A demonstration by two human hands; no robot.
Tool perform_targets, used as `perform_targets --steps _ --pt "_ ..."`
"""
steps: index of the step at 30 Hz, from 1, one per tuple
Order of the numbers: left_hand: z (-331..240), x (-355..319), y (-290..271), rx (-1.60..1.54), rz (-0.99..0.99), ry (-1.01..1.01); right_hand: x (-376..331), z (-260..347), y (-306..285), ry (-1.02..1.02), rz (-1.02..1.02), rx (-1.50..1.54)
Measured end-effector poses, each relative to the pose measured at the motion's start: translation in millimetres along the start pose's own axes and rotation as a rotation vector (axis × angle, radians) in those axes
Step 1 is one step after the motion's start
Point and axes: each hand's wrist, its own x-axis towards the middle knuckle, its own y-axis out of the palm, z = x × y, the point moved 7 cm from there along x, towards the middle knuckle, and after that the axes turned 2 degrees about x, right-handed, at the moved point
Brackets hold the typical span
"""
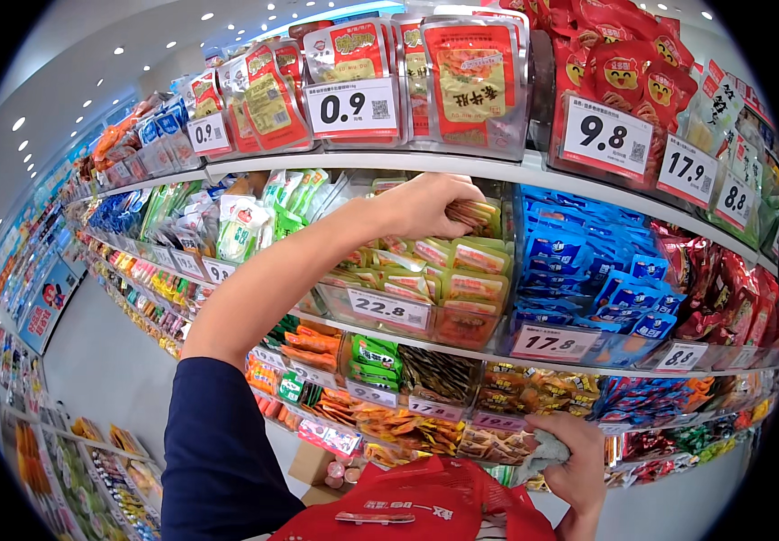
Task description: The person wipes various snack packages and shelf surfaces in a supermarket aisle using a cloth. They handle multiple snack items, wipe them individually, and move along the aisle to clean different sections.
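My left hand (434,204) reaches into a clear bin on the middle shelf. Its fingers are closed around a few small yellow-green snack packets (474,215) at the back of the bin. More packets of the same kind (478,287) lie in rows below and in front of it. Lower down, close to my body, my right hand (578,460) grips a crumpled grey-green cloth (547,453).
Blue snack packets (569,243) fill the bin to the right. Above hangs a shelf edge (461,162) with red and silver pouches (475,77). Lower shelves hold several more bins of snacks (434,370). A cardboard box (311,464) stands on the floor.
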Motion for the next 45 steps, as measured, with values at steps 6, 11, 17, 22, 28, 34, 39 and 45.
perform_targets --steps 6,11,17,22,28,34,39,45 --pt "0.9 4.6 8.3 0.097 0.147 -0.091 1.9 8.6 6.0 -0.018 -0.039 0.002" --pt "-27.9 -24.4 -24.1 0.209 -0.178 0.061 -2.4 2.8 3.7 0.007 -0.039 0.034" --pt "-71.9 -60.0 -91.0 0.181 -0.292 -0.106 -2.8 -7.8 9.0 0.027 0.014 0.023" --pt "-55.9 -85.4 -102.4 -0.165 -0.100 -0.351 6.2 -2.1 21.8 -0.039 0.099 0.039" --pt "-42.0 -80.6 -82.4 -0.169 0.075 -0.394 19.4 15.4 32.5 -0.127 0.135 0.040" --pt "-40.5 -64.6 -65.3 -0.219 0.187 -0.338 56.7 51.8 19.1 -0.302 0.132 -0.101" --pt "-40.4 -67.1 -64.9 -0.175 0.167 -0.310 105.8 88.2 -0.4 -0.423 -0.061 -0.126" --pt "-43.2 -62.6 -71.4 -0.139 0.127 -0.251 167.8 130.3 -12.4 -0.465 -0.169 -0.153"
